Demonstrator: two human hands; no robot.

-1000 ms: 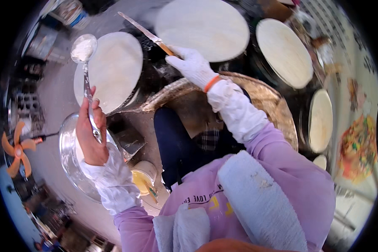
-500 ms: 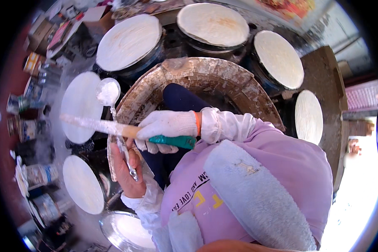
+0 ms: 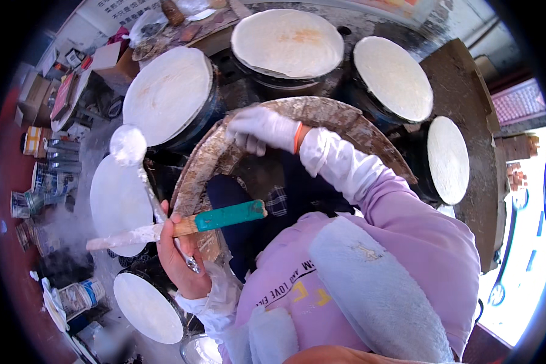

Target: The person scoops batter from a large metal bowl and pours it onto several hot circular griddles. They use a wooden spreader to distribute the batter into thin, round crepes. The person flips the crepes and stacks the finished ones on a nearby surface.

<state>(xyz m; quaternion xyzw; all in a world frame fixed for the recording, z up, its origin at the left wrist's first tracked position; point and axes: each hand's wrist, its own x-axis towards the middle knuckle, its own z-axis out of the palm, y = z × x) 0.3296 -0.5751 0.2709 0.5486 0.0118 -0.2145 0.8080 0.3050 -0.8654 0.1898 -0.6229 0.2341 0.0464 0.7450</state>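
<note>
My bare left hand (image 3: 185,258) is closed around two tools at once. One is a metal ladle (image 3: 128,145), its bowl coated in white batter. Crossing its handle is a long flat wooden spatula (image 3: 127,235) with a green-wrapped grip (image 3: 230,215), its whitened blade pointing left over a round griddle covered in pale batter (image 3: 118,203). My right hand (image 3: 264,128) wears a white glove and hovers at the curved, batter-crusted ledge (image 3: 312,108); it looks empty, its fingers loosely bent and apart. Beyond it lies a thin pale round sheet (image 3: 167,94) on a griddle.
More batter-covered griddles ring my seat: a browned one (image 3: 287,42) ahead, others at right (image 3: 393,77) and far right (image 3: 448,161), another (image 3: 147,308) at lower left. Steam drifts on the left, near buckets (image 3: 82,296) and a cardboard box (image 3: 112,64). A brown board (image 3: 461,91) stands at right.
The spatula has passed from my right hand into my left, alongside the ladle. My gloved right hand has moved up and away to the ledge. The view has shifted slightly.
</note>
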